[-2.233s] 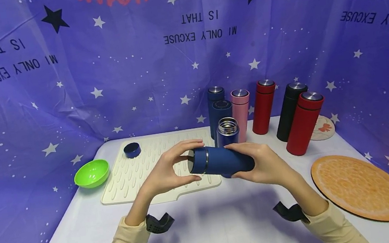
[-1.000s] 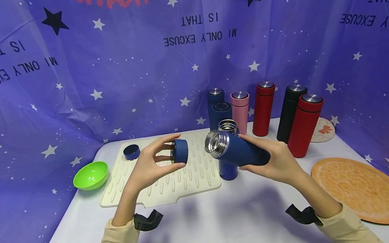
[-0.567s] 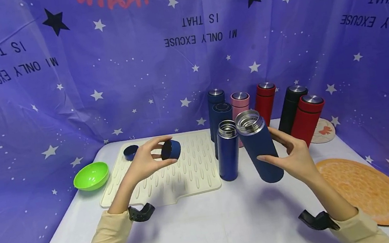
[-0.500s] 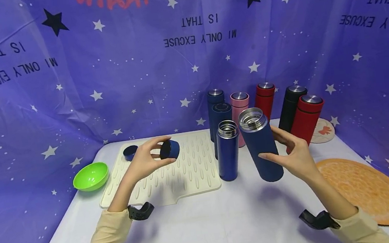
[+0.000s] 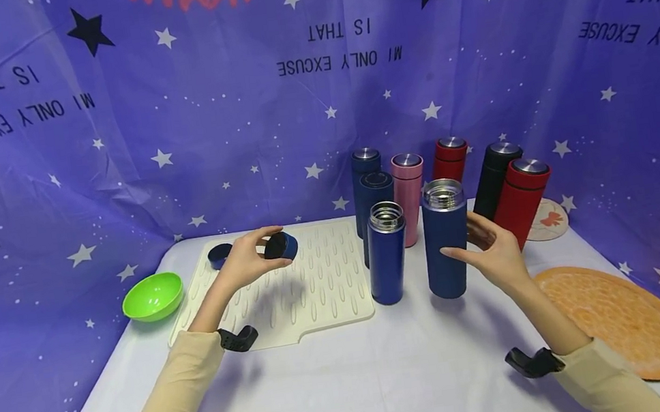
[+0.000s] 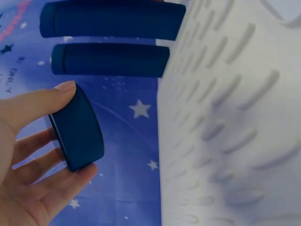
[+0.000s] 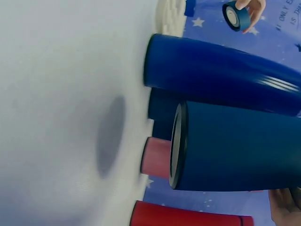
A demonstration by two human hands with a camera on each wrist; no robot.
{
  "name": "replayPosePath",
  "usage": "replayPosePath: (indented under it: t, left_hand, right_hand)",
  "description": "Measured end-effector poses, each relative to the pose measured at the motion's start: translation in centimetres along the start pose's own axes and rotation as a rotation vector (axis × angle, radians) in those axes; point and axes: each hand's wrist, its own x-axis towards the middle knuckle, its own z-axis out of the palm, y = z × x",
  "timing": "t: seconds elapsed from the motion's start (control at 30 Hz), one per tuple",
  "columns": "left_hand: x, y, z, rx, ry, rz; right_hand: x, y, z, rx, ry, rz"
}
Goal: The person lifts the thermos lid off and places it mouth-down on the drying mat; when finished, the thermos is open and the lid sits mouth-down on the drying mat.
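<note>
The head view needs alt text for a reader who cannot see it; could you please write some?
A person's right hand holds an open navy flask nearly upright beside an open glossy blue flask, while the left hand pinches a navy cap above a ridged cream mat. Six capped flasks stand farther back.

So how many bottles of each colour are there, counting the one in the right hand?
Blue bottles: 4
Red bottles: 2
Pink bottle: 1
Black bottle: 1
Total: 8
</note>
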Motion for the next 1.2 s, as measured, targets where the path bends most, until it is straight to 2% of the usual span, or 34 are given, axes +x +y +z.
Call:
replayPosePath:
  t: [0.2, 0.37, 0.6, 0.7, 0.9, 1.03, 1.2]
  left_hand:
    - [1.0, -2.1, 0.4, 0.066, 0.011, -0.071]
    - [2.2, -3.9, 0.4, 0.100, 0.006, -0.138]
    - [4.2, -5.5, 0.6, 0.150, 0.003, -0.176]
    - [4.8, -6.2, 0.7, 0.152, 0.000, -0.216]
    - [5.0, -7.9, 1.0, 0.157, -0.040, -0.300]
    - [4.9, -8.8, 1.0, 0.161, -0.039, -0.347]
    - [5.2, -9.2, 1.2, 0.187, -0.048, -0.352]
  right_hand:
    - [0.9, 1.6, 0.9, 0.021, -0.012, 0.055]
    - [1.5, 2.5, 1.6, 0.078, -0.012, 0.099]
    - [1.5, 3.1, 2.1, 0.089, -0.030, 0.121]
    - [1.5, 3.2, 2.4, 0.106, -0.032, 0.127]
    - [1.7, 3.7, 3.0, 0.146, -0.042, 0.145]
    - [1.8, 3.9, 3.2, 0.160, -0.053, 0.141]
    - [2.0, 3.9, 3.4, 0.194, -0.056, 0.136]
